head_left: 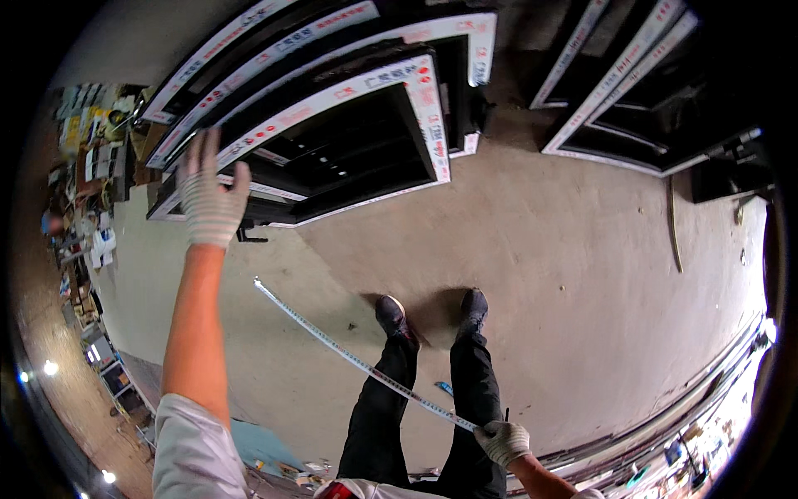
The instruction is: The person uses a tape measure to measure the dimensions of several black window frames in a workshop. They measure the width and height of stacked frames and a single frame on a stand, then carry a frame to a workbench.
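Note:
My left hand (209,195), in a striped knit glove, reaches to the nearest black window frame (434,125), which has white-and-red protective film along its edges. Its fingers are stretched and apart over the frame's left end; whether they touch it I cannot tell. Low in front of me, my gloved right hand (504,441) is closed on a tape measure, its case hidden by the fingers. The pulled-out blade (349,358) slants up and left across my legs, its free end hanging in the air below the frame. A thin dark stick shape rises beside the right hand.
More filmed frames (291,41) stand behind the nearest one, and another group (615,83) leans at the far right. A black handle (252,233) juts from the nearest frame. A thin strip (674,229) lies on the concrete floor (532,241). Cluttered shelves (100,166) line the left.

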Motion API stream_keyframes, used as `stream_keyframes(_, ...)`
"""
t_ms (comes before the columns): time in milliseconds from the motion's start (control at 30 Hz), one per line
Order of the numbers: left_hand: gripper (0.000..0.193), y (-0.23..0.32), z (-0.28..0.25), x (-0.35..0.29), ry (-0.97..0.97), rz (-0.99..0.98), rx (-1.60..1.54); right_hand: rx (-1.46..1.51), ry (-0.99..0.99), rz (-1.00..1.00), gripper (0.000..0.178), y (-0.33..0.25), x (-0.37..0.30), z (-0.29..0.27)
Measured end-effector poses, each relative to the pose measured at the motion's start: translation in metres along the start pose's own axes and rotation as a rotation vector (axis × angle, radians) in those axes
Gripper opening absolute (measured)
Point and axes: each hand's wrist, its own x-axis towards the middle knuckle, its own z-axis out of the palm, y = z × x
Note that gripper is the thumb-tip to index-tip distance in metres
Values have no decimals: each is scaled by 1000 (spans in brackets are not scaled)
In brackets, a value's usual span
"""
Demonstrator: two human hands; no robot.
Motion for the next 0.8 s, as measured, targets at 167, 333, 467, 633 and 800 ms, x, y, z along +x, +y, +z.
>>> stream_keyframes(167, 72, -1, 27, -8, 108, -50, 2, -21, 49, -36, 41, 1, 1, -2)
stream_keyframes(333, 69, 14, 1, -24, 76, -84, -52, -66, 19, -45, 42, 0, 7, -5)
stream_keyframes(467, 81, 30, -27, -57, 14, -77, -104, -129, 10, -30, 43, 3, 12, -4)
stream_keyframes(633, 81, 40, -44, -112, 8, -15, -165, -181, -32, -20, 42, -5, 17, -10)
stream_keyframes(800, 74, 60, -47, -153, 77, -43, -149, -262, -72, -12, 45, -10, 23, -13)
